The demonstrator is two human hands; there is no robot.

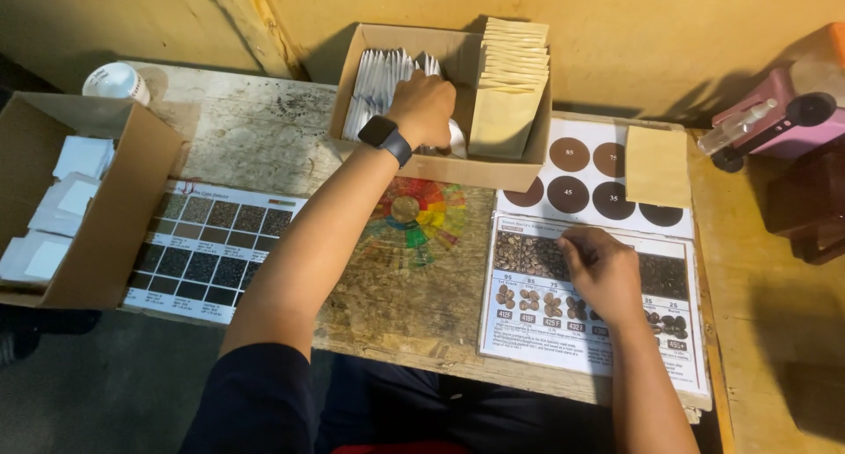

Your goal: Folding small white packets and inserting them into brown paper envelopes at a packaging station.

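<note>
Left hand (pixel 424 107): w/ a black wristwatch (pixel 385 137), reaching into the open brown cardboard box (pixel 480 171) at the back of the desk; fingers curled down among the white paper sachets (pixel 378 80) standing in its left half. Looks closed on one or more, but grip itself hidden, so can't tell for sure.
Right hand (pixel 601 271): resting on the laminated coffee-bean chart (pixel 537 331) at the desk front; fingertips drawn together at the sheet's upper edge, poss. pinching sth small, too tiny to make out.
Box, right half: stack of flat tan kraft pouches (pixel 510 76), upright, tightly packed.
Loose item: one tan kraft pouch (pixel 657 165) lying flat on the laminated sheet w/ brown circles (pixel 572 168), just right of the box.
Progress, my guess: early. Box looks near full on both sides; only one pouch out.
Other bits: second brown carton (pixel 123 216) at left holding white square packets (pixel 70 199); round colour wheel (pixel 414 212) mid-desk on the worn wooden tabletop (pixel 255 128).
</note>
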